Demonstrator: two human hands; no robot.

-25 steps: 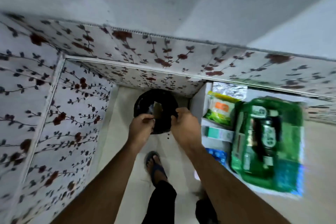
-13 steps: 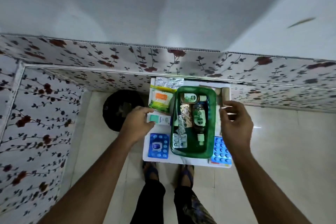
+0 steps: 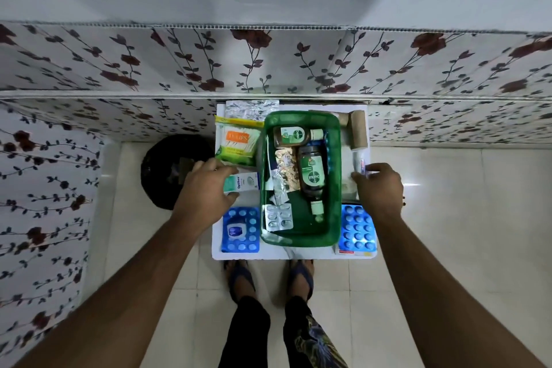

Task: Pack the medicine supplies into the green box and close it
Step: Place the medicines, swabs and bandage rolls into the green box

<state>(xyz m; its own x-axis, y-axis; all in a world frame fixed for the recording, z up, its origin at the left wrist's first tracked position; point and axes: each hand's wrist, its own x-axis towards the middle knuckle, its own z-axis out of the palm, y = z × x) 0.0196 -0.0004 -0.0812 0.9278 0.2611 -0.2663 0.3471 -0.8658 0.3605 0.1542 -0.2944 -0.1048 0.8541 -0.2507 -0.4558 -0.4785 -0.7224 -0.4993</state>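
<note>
The left hand [image 3: 206, 188] pinches the small, light eye-drop carton [image 3: 242, 183] beside the green box [image 3: 301, 237], and it may squash, while the right hand [image 3: 378, 188] touches a thin tube [image 3: 359, 162].

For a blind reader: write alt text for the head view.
A person's left hand grips a small teal carton and the right hand a white tube, either side of an open green box holding two Dettol bottles and blister strips.

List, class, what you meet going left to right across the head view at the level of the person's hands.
Black bin → left hand → teal Optibex carton → green box → right hand.
</note>
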